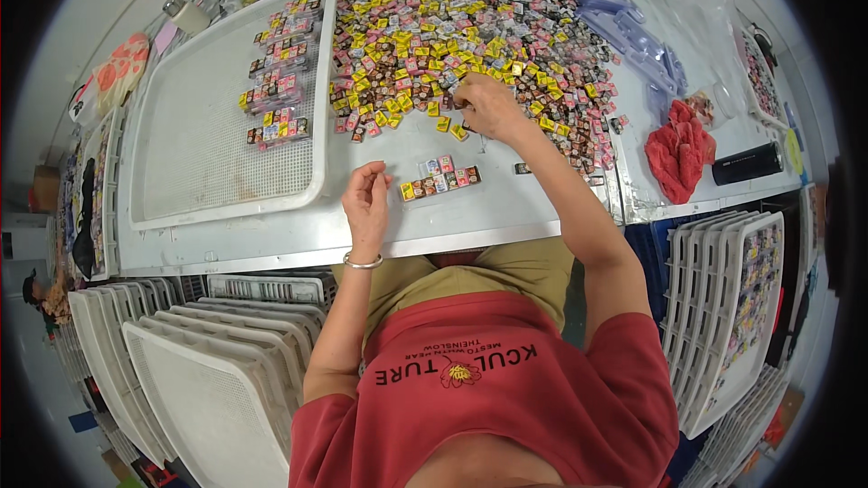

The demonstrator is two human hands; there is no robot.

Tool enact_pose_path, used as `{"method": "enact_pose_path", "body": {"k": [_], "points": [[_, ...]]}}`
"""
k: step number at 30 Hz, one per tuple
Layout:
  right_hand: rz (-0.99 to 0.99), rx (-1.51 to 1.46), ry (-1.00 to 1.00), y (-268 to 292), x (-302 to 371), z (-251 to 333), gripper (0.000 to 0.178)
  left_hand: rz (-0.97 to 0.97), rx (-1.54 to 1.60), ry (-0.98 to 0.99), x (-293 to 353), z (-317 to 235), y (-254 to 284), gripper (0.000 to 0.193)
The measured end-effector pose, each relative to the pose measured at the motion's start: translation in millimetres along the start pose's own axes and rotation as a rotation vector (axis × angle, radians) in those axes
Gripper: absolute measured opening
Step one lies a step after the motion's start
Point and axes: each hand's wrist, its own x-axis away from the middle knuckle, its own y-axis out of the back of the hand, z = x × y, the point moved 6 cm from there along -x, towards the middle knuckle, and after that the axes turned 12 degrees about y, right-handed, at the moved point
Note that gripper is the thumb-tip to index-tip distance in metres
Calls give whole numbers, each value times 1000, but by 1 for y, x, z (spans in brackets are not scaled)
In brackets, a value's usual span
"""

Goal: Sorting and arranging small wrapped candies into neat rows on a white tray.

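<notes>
A wide heap of small square printed pieces (407, 45), in yellow, pink, brown and grey, covers the far middle of the table. My right hand (489, 107) reaches into its near edge, fingers pinched downward. Whatever lies between the fingertips is too small and hidden to make out. My left hand (366, 203) hovers by the table's front, palm turned inward, fingers loosely curved and apart, with nothing visible in it. To its right lies a short row of joined pieces (440, 180), with a shorter row touching its far side.
A white mesh tray (194, 126) on the left holds several stacked rows of pieces (278, 86) along its right side. Right of the heap lie clear plastic trays (637, 41), a red cloth (678, 152) and a black cylinder (748, 164). White trays (212, 398) stand below on both sides.
</notes>
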Motion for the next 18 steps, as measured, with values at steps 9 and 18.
{"method": "enact_pose_path", "body": {"k": [9, 18], "points": [[-54, 122, 29, -17, -32, 8, 25, -9, 13, 35, 2, 4, -1, 16], [-45, 155, 60, -18, -26, 8, 23, 15, -42, 8, -1, -1, -1, 17]]}}
